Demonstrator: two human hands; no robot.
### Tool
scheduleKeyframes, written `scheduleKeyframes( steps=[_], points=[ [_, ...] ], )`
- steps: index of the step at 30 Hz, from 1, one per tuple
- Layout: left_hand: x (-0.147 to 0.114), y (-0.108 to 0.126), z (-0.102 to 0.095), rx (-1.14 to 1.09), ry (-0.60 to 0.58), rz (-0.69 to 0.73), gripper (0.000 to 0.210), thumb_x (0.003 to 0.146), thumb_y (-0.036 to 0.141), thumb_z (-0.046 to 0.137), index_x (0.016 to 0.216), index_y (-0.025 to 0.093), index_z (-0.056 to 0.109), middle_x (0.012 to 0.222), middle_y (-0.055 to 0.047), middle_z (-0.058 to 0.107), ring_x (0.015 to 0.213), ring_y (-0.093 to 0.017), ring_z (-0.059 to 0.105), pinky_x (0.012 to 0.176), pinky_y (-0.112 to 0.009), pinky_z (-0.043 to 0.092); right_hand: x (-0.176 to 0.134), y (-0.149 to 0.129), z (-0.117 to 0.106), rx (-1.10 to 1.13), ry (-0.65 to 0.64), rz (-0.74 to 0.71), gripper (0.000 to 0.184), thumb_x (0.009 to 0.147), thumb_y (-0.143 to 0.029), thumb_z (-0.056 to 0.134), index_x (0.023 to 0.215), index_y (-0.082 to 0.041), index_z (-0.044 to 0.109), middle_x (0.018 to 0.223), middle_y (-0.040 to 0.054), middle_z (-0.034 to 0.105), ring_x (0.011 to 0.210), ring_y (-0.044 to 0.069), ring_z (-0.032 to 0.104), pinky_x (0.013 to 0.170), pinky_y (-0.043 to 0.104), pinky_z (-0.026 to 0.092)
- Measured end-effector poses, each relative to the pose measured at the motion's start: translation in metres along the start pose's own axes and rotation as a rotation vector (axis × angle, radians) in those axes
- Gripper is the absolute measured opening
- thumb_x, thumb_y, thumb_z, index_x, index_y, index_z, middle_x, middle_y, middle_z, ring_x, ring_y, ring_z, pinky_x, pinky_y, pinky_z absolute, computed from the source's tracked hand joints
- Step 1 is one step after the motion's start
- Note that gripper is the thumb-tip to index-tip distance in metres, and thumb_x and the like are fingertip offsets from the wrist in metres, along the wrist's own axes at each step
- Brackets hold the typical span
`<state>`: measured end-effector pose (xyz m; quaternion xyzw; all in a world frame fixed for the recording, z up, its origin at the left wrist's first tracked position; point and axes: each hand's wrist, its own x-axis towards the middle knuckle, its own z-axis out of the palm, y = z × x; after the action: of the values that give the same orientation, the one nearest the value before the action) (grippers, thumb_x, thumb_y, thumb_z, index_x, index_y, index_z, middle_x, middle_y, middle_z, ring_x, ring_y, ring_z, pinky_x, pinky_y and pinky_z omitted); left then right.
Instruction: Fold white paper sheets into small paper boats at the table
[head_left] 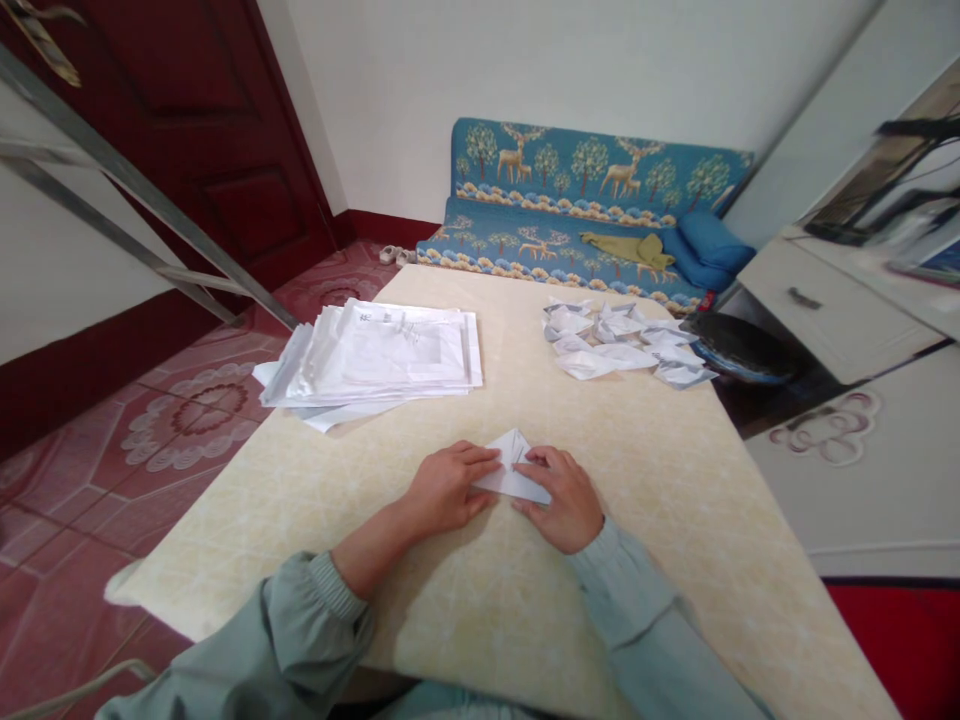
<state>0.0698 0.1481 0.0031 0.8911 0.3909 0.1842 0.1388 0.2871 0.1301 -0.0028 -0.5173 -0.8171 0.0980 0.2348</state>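
Found left grip (444, 487) closed on the left side of a small, folded white paper sheet (512, 484), with fingers across the upper face and thumb at the near fold. Found right grip (564, 498) closed on the right side of the same sheet, with fingertips bent on top and thumb at the near fold. Located folded sheet on a cream, pale-patterned tabletop (660, 450), roughly midway between left and right edges, closer to the near edge than to the far one. Noted one pointed corner aimed at the far edge, and dark marks on the right half.

Recorded a thick, uneven stack of white papers (401, 360) toward the far left corner, projecting past the left edge, with dark handwriting on top. Recorded a loose cluster of folded white paper pieces (611, 358) at the far right corner, reaching the right edge.

Observed beyond the far edge: a low blue sofa (480, 218) printed with deer and trees, bearing a yellow-green cloth (630, 250) and a plain blue cushion (709, 243). Observed past the right edge: a dark, round, pan-like vessel (742, 348).
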Motion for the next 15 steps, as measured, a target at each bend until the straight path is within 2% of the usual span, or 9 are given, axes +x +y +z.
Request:
scheduleKeyframes(
  steps=[3,9,15],
  points=[
    [0.008,0.003,0.000,0.058,-0.020,0.021,0.040,0.077,0.036,0.060,0.115,0.023,0.060,0.123,-0.002,0.059,0.099,-0.023,0.054,0.085,-0.038,0.048,-0.004,0.010,-0.002,0.006,-0.011,-0.055,0.041,0.068,-0.027,0.072,0.108,-0.024,0.065,0.113,0.0081,0.057,0.103,0.025,0.050,0.087,0.041,0.044],
    [0.010,0.007,0.006,0.045,0.017,0.082,0.032,0.085,0.037,0.050,0.109,0.022,0.064,0.119,-0.003,0.062,0.094,-0.021,0.054,0.085,-0.037,0.045,-0.014,0.022,0.007,0.045,0.137,-0.147,0.023,0.081,-0.026,0.059,0.102,-0.019,0.067,0.111,0.0109,0.063,0.104,0.022,0.054,0.088,0.041,0.046],
    [0.008,-0.001,0.008,-0.052,0.067,0.085,0.028,0.088,0.025,0.044,0.105,0.024,0.067,0.112,-0.003,0.066,0.092,-0.018,0.057,0.081,-0.034,0.047,-0.012,0.021,0.007,0.108,0.191,-0.115,0.021,0.087,-0.021,0.050,0.092,-0.021,0.070,0.102,0.0080,0.068,0.096,0.018,0.059,0.084,0.037,0.049]
  ],
)
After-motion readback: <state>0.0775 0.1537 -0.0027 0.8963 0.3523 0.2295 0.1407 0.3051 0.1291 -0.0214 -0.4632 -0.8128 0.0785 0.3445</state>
